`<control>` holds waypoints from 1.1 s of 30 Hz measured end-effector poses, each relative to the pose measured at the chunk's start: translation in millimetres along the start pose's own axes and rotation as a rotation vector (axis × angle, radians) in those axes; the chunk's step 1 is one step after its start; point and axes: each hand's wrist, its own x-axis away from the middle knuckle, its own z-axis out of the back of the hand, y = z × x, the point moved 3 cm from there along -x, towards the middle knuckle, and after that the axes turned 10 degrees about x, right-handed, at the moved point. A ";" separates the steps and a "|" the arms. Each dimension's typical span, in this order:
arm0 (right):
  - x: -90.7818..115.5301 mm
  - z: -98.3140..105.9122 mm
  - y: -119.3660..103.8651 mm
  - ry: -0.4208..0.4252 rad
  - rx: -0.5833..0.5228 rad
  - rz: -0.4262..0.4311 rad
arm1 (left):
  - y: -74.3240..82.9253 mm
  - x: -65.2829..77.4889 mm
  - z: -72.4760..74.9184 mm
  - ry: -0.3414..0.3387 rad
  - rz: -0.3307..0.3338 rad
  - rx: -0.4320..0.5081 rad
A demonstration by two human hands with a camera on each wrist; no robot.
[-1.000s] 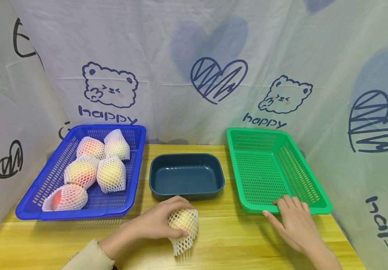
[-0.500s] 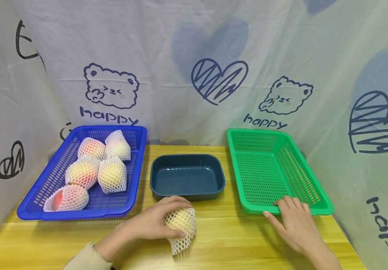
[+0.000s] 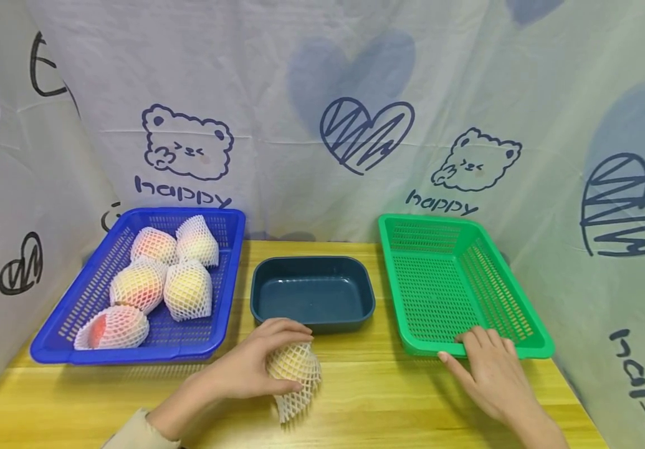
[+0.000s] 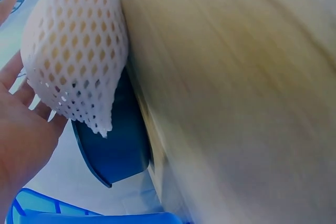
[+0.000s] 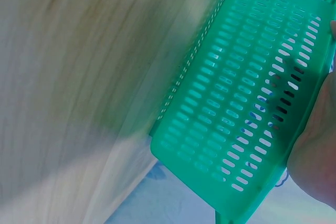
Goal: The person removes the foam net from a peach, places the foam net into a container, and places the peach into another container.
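Observation:
My left hand grips a yellowish fruit in a white foam net close over the table, just in front of the dark blue dish. The thumb lies on the near side and the fingers reach over the top. In the left wrist view, the net's loose end hangs off the fruit. Over on the right, my right hand holds the front rim of a green basket, fingers over the inside and thumb outside. The right wrist view shows that basket's slotted front wall; most of the hand is out of frame.
At the left stands a blue basket with several net-wrapped fruits, yellow and reddish. A printed cloth hangs behind and beside the wooden table. The dish sits between the two baskets.
My left hand has shifted slightly left with the wrapped fruit in its grip. The right hand stays on the green basket's rim.

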 end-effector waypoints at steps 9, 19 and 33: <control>-0.5 -0.6 0.0 0.002 -0.003 0.003 | 9.9 -0.4 7.6 0.047 0.000 0.019; 0.5 -1.3 -0.3 0.003 -0.004 -0.002 | 21.5 9.1 26.2 0.187 0.015 0.031; 0.5 -1.2 -0.6 0.001 -0.007 -0.006 | 33.5 49.8 68.8 0.478 -0.007 -0.051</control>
